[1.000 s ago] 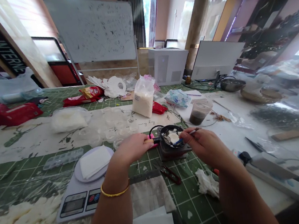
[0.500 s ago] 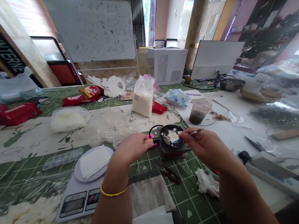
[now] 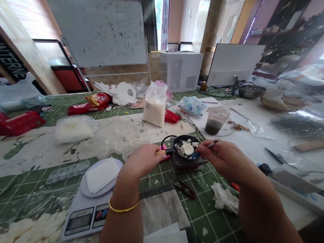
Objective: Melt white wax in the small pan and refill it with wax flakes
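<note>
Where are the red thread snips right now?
Head view: the red thread snips lie on the green cutting mat, below the small black pan and left of the crumpled tissue.

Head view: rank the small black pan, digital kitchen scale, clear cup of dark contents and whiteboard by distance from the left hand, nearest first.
From the left hand:
1. small black pan: its handle is in that hand.
2. digital kitchen scale: left of the hand, near table edge.
3. clear cup of dark contents: right, beyond the pan.
4. whiteboard: behind the table.
</note>
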Demonstrator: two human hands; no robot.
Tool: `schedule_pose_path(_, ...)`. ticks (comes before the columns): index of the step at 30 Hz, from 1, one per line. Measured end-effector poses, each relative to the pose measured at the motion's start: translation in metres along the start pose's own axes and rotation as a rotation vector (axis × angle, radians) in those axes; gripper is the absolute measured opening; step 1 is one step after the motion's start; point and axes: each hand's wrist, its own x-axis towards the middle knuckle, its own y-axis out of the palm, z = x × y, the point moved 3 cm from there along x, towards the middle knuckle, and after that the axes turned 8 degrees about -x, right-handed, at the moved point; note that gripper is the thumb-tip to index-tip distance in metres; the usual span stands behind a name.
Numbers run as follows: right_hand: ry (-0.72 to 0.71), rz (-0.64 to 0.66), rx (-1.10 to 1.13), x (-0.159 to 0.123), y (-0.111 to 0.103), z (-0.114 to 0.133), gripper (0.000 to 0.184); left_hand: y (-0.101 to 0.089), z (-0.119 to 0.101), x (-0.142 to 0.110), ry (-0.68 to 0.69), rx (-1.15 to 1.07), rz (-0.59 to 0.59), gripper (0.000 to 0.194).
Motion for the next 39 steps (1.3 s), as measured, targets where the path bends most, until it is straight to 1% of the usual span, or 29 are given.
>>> schedule_pose_path(2, 0.001, 0.033, -0.026, 0.001, 0.002, -0.001, 0.041, 0.000, 0.001, 0.001, -0.005, -0.003, -0.003, 0.039)
schedule_pose_path(4, 0.052, 0.024, -0.060, 0.003, 0.001, -0.005, 0.041, 0.001, 0.002, 0.001, -0.010, 0.003, -0.002, 0.040)
schedule_pose_path(7, 0.129, -0.064, -0.069, 0.008, -0.001, -0.013, 0.037, 0.001, 0.001, 0.001, -0.005, 0.011, -0.001, 0.039)
schedule_pose_path(9, 0.154, -0.135, -0.071, 0.012, -0.003, -0.017, 0.035, 0.001, 0.001, 0.000, 0.001, 0.018, -0.004, 0.039)
schedule_pose_path(11, 0.169, -0.167, -0.083, 0.015, -0.002, -0.020, 0.033, 0.000, 0.001, 0.000, 0.001, 0.023, -0.008, 0.039)
schedule_pose_path(16, 0.167, -0.087, -0.088, 0.016, 0.003, -0.021, 0.035, 0.000, 0.000, 0.000, 0.006, 0.027, -0.009, 0.039)
schedule_pose_path(20, 0.162, -0.154, -0.039, 0.016, 0.004, -0.018, 0.033, 0.000, -0.001, 0.000, 0.014, 0.034, -0.019, 0.040)
schedule_pose_path(22, 0.138, -0.162, -0.020, 0.019, 0.007, -0.016, 0.031, 0.000, 0.000, 0.000, 0.003, 0.026, -0.020, 0.040)
schedule_pose_path(27, 0.099, -0.068, -0.041, 0.023, 0.014, -0.014, 0.030, 0.000, 0.001, 0.000, -0.004, -0.009, -0.013, 0.039)
schedule_pose_path(32, 0.115, -0.093, -0.050, 0.018, 0.008, -0.012, 0.032, 0.000, 0.000, 0.000, 0.009, 0.003, -0.019, 0.039)
schedule_pose_path(36, 0.114, -0.040, -0.088, 0.015, 0.007, -0.010, 0.034, 0.000, 0.000, 0.000, 0.011, 0.015, -0.021, 0.039)
schedule_pose_path(39, 0.140, -0.090, -0.080, 0.013, 0.003, -0.010, 0.034, 0.000, 0.000, 0.000, 0.007, 0.026, -0.013, 0.038)
